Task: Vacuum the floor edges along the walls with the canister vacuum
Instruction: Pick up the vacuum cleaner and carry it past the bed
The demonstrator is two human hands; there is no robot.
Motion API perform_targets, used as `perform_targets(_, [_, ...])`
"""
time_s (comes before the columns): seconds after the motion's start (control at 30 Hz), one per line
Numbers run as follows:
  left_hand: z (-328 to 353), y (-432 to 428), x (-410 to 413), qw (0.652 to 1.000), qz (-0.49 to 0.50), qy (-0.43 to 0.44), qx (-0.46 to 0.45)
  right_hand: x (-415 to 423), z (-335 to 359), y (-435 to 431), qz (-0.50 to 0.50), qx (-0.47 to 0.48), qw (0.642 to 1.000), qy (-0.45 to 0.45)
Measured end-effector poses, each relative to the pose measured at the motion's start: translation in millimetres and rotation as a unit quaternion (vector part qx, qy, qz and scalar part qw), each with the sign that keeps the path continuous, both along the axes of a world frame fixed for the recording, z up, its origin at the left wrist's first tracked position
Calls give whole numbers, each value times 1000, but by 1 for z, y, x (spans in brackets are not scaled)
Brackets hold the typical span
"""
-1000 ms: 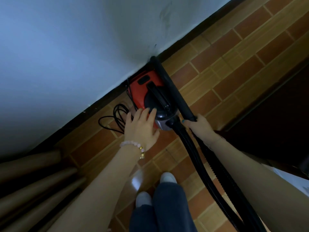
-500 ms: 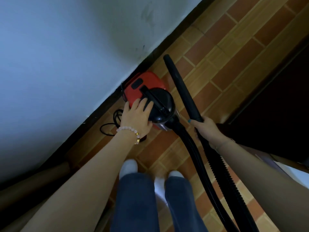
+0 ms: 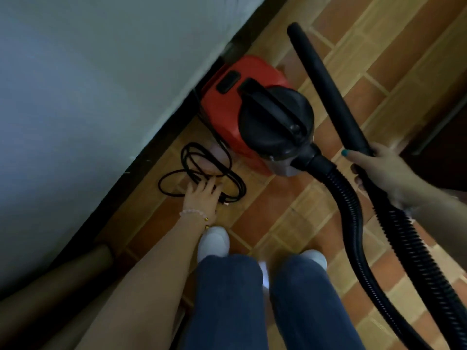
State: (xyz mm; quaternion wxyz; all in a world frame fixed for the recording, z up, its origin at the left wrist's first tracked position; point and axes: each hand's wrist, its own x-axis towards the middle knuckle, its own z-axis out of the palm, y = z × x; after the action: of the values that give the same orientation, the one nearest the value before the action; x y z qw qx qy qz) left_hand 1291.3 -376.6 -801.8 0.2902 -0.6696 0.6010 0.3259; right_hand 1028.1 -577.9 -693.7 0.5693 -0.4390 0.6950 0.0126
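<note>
Off the canister vacuum (image 3: 252, 109) comes my left hand (image 3: 202, 198), down now onto the coiled power cord (image 3: 214, 157) lying just beside the vacuum, on the side nearer me. Fingers (image 3: 199, 188) are spread over the loops and touching them, but through the blur I cannot tell whether I've closed on a strand. Probably it needs uncoiling before I plug in. My right hand (image 3: 379, 168) is wrapped round the black wand (image 3: 326, 79) on the vacuum's other side, nozzle up and ready. The vacuum itself sits against the baseboard (image 3: 156, 147).
</note>
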Motion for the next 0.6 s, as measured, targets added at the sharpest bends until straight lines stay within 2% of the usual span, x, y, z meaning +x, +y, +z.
perform_targets(0.03, [-9,1,0,1000,1,1,-6,-1,-5,1,-3,-3,1000,4])
perform_targets(0.17, [-32,4,-2,989,-73,-13,-129,-10,-19,6,12,-19,1000,15])
perform_targets(0.3, [-52,12,-7,984,-94,23,-150,-17,-29,10,-1,-27,999,20])
perform_targets(0.5, [-70,6,-10,994,-102,-32,-39,-20,-33,12,-12,-46,999,12])
perform_targets(0.6, [-64,0,-10,984,-159,-75,4,-19,-33,15,-9,-63,998,19])
